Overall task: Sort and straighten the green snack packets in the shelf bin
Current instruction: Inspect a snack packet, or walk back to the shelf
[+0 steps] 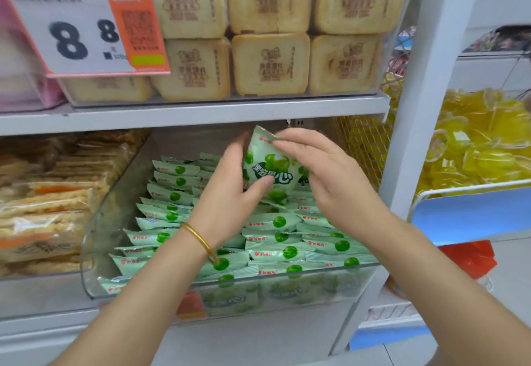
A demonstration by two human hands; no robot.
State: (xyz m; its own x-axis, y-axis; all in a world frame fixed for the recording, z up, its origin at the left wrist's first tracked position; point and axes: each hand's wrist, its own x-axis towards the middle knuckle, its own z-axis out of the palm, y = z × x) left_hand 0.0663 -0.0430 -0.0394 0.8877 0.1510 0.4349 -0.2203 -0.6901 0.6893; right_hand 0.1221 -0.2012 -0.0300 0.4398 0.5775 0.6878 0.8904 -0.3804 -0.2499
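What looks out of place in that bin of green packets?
One lifted packet stands tilted above the clear bin, pinched between the left hand and right hand. Beneath it, the middle packets look jumbled, unlike the neat left row.

price tag point(71, 29): small print blurred | packets point(230, 298) behind bin point(94, 250) front: blurred

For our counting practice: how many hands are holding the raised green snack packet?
2. The left hand grips the green snack packet at its lower left side; the right hand pinches its top edge. No other hand shows.
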